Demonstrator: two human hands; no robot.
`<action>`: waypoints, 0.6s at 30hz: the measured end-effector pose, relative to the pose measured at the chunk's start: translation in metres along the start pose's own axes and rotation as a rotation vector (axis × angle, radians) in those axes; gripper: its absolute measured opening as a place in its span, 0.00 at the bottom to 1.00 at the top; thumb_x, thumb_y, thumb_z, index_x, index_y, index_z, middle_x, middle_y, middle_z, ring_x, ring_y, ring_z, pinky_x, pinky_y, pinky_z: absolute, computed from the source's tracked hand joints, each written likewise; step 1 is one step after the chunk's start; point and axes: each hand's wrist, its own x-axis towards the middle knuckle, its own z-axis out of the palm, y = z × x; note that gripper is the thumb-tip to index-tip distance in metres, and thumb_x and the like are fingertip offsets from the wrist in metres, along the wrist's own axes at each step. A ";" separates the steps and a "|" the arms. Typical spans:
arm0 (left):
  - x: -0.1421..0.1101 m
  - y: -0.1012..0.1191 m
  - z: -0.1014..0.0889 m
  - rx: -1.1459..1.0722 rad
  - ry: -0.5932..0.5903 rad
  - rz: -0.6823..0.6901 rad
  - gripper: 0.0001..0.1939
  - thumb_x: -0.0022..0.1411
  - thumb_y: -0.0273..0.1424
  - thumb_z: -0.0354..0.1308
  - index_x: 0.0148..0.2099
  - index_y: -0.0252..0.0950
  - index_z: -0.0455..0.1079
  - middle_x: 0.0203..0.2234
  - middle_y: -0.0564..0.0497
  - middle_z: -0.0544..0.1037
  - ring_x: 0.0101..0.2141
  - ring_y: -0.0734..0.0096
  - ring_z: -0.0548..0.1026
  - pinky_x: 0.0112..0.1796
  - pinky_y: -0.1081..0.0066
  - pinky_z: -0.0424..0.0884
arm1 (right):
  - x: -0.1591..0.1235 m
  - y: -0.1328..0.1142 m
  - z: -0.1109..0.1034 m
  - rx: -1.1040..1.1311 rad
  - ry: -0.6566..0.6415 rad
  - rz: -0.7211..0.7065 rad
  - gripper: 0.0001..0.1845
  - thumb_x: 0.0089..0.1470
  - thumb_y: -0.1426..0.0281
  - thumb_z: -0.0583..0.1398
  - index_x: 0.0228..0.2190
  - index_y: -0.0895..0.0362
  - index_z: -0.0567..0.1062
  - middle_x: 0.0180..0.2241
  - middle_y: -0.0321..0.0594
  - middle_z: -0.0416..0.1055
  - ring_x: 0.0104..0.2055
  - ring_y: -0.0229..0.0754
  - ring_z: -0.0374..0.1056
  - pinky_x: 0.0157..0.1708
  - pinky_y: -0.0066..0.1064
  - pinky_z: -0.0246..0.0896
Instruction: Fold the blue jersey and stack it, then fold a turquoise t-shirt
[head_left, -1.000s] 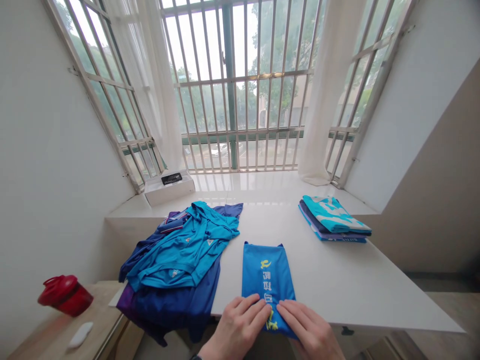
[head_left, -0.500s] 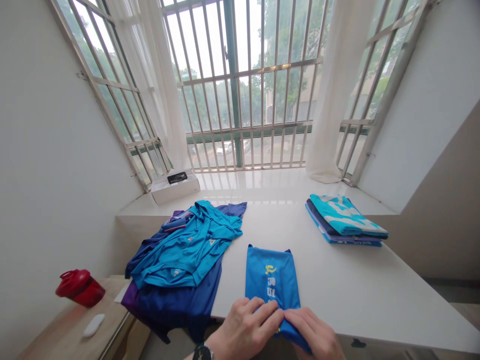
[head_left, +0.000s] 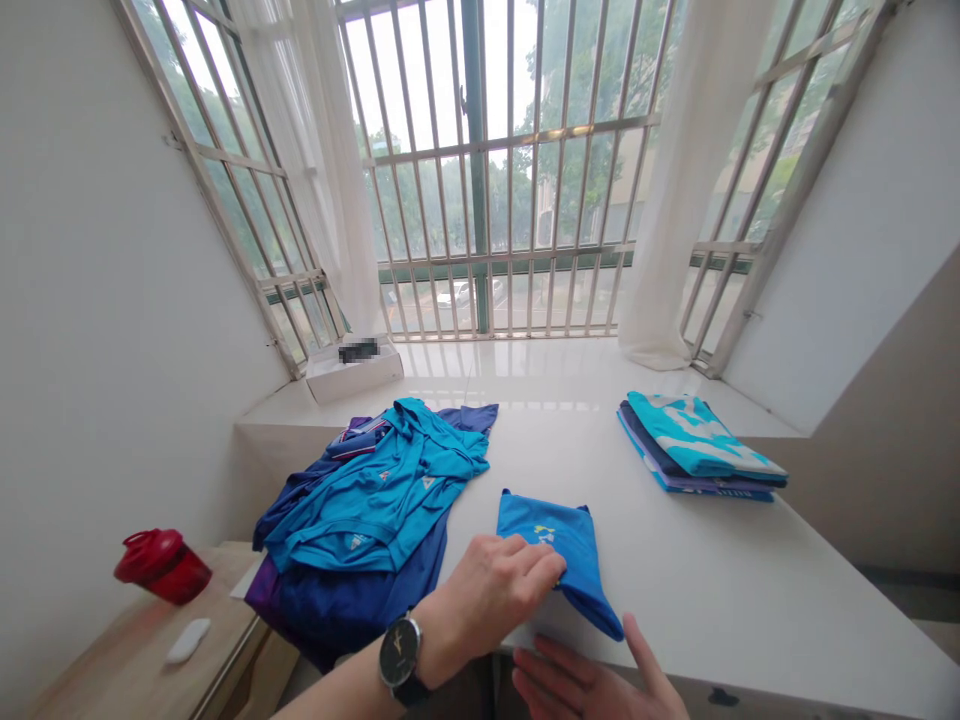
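Blue shirt (head_left: 555, 550) is lying on the worktop (head_left: 712, 570) near its front edge, and it's folded shorter than in the earlier frames: the long strip is now a squat bundle, with a loose corner trailing toward the edge and the yellow print mostly covered. Left hand (head_left: 487, 595) is resting palm-down on the bundle's near side, with fingertips (head_left: 553, 565) pressing the fabric, not pinching. Watch (head_left: 400, 652) is showing on that wrist. Right hand (head_left: 577, 685) has come off the cloth and is hanging open at the worktop's front edge, fingers spread wide, holding nothing, thumb just beside the loose corner. Bare worktop is stretching right of the bundle toward the folded stack (head_left: 701, 450), so there's plenty of room that side. Left side is tighter, with the shirt pile (head_left: 367, 500) sitting near the left hand. Red bottle (head_left: 161, 565) is standing off the worktop on a wooden cabinet (head_left: 217, 590).
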 end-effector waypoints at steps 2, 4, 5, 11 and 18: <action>0.001 0.005 -0.010 0.024 -0.012 0.033 0.02 0.71 0.28 0.51 0.43 0.37 0.64 0.33 0.55 0.76 0.31 0.71 0.75 0.27 0.71 0.66 | 0.020 -0.010 0.009 0.136 0.004 0.005 0.56 0.52 0.35 0.28 0.53 0.54 0.76 0.57 0.52 0.70 0.61 0.60 0.64 0.56 0.62 0.60; -0.001 0.010 -0.014 0.044 -0.003 0.060 0.02 0.71 0.28 0.51 0.42 0.37 0.63 0.32 0.55 0.75 0.31 0.72 0.75 0.26 0.71 0.66 | 0.038 -0.014 0.010 0.174 0.165 -0.041 0.53 0.55 0.37 0.30 0.49 0.54 0.78 0.54 0.51 0.74 0.57 0.60 0.68 0.52 0.61 0.64; -0.003 0.012 -0.015 0.056 0.008 0.071 0.02 0.71 0.28 0.51 0.42 0.37 0.63 0.33 0.54 0.75 0.32 0.71 0.75 0.26 0.71 0.66 | 0.044 -0.014 0.006 0.161 0.257 -0.057 0.50 0.57 0.38 0.32 0.46 0.55 0.79 0.50 0.51 0.77 0.54 0.59 0.71 0.50 0.60 0.66; -0.014 0.017 -0.012 0.124 0.053 0.145 0.07 0.73 0.28 0.46 0.42 0.36 0.64 0.37 0.49 0.76 0.42 0.69 0.76 0.35 0.74 0.70 | 0.060 -0.027 -0.019 -0.043 0.329 0.061 0.43 0.53 0.36 0.42 0.35 0.58 0.78 0.36 0.50 0.79 0.39 0.53 0.75 0.45 0.49 0.69; 0.021 0.023 0.002 0.083 0.072 0.239 0.07 0.73 0.27 0.47 0.44 0.34 0.65 0.38 0.48 0.77 0.40 0.69 0.76 0.36 0.72 0.71 | 0.055 -0.081 -0.028 0.326 0.449 0.169 0.32 0.50 0.44 0.53 0.36 0.60 0.76 0.35 0.51 0.78 0.38 0.53 0.74 0.43 0.46 0.69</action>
